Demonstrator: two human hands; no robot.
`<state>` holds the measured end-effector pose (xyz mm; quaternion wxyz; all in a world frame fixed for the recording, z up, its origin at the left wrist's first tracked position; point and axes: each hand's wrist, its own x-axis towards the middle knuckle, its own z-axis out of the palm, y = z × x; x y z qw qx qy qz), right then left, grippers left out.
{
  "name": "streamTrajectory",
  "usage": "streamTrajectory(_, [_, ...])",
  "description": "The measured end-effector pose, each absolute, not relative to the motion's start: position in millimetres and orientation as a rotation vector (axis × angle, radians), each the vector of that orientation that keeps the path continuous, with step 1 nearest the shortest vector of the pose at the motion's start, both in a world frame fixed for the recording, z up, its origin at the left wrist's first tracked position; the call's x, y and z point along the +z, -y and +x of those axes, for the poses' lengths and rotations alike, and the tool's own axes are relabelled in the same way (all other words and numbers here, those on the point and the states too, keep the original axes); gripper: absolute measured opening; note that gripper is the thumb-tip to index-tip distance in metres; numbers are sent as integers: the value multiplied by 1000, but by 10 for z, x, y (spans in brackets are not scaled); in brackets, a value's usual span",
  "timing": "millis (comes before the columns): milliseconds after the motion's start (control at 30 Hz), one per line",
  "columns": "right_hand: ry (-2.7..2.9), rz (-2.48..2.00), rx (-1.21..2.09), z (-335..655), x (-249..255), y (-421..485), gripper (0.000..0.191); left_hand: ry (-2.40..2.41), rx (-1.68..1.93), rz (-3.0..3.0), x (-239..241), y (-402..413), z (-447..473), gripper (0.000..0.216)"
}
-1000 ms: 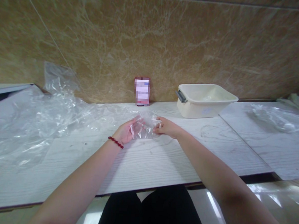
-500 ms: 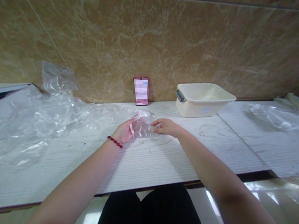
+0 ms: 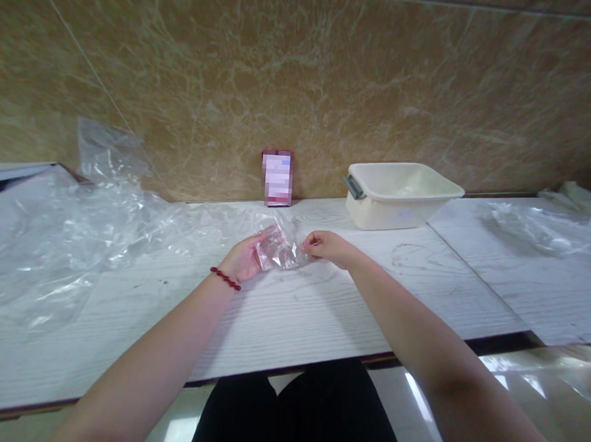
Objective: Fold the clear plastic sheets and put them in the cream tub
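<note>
A small clear plastic bag (image 3: 278, 249) is held between both hands above the white wood-grain table (image 3: 290, 314). My left hand (image 3: 246, 258), with a red bead bracelet at its wrist, grips the bag's left edge. My right hand (image 3: 326, 247) pinches the bag's right edge with closed fingers. The bag is crumpled and see-through; nothing shows inside it.
A large heap of clear plastic film (image 3: 69, 227) covers the table's left side. A cream plastic tub (image 3: 400, 194) with a grey handle stands at the back right by the marble wall. A small pink card (image 3: 277, 178) leans on the wall. More plastic (image 3: 540, 226) lies at the far right.
Both hands have drawn closer together, and the small bag between them is more bunched up. The view has shifted slightly.
</note>
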<state>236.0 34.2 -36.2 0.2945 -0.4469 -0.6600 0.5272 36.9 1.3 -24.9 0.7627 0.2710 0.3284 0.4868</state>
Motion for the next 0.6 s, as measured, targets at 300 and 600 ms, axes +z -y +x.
streamTrajectory(300, [1314, -1229, 1637, 2280, -283, -255, 37, -670, 1054, 668, -266, -11, 377, 29])
streamTrajectory(600, [1243, -907, 2039, 2326, -244, -232, 19, -574, 991, 739, -192, 66, 375, 39])
